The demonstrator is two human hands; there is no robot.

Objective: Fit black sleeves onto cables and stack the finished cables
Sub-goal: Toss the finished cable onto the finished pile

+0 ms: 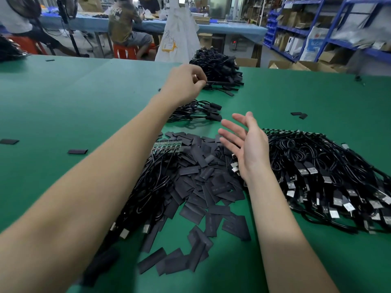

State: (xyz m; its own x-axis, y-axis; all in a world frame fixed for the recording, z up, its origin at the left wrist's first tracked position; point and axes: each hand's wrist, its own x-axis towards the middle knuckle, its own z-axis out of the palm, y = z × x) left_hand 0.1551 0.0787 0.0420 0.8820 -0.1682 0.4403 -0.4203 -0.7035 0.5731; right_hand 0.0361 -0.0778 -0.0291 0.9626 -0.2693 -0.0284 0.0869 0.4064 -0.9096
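Black cable in the grip: my left hand (186, 83) pinches the end of a sleeved cable (218, 83) between thumb and fingertips, holding it at the near edge of the far stack of finished cables (218, 68).
Other grip: my right hand (247, 144) is released, palm up and fingers spread, carrying nothing, above the heap of loose black sleeves (203, 176).
Risk at the stack: I judge the cable could slide off the near slope if I let go this close to the edge; several ends already poke out low on that side.
Risk of mixing: a smaller bundle of cables (196, 112) lies just under my left wrist, and a dropped cable could land among them.
Risk below the arm: my left forearm crosses over the sleeves and a row of bare circuit ends (167, 145); lowering it could scatter them.
Unsleeved supply: a big pile of cables with USB plugs (330, 178) sits to the right on the green desk (74, 98).
Strays: single sleeves lie apart on the left of the desk (77, 151).
Beyond: seated people, blue shelving.
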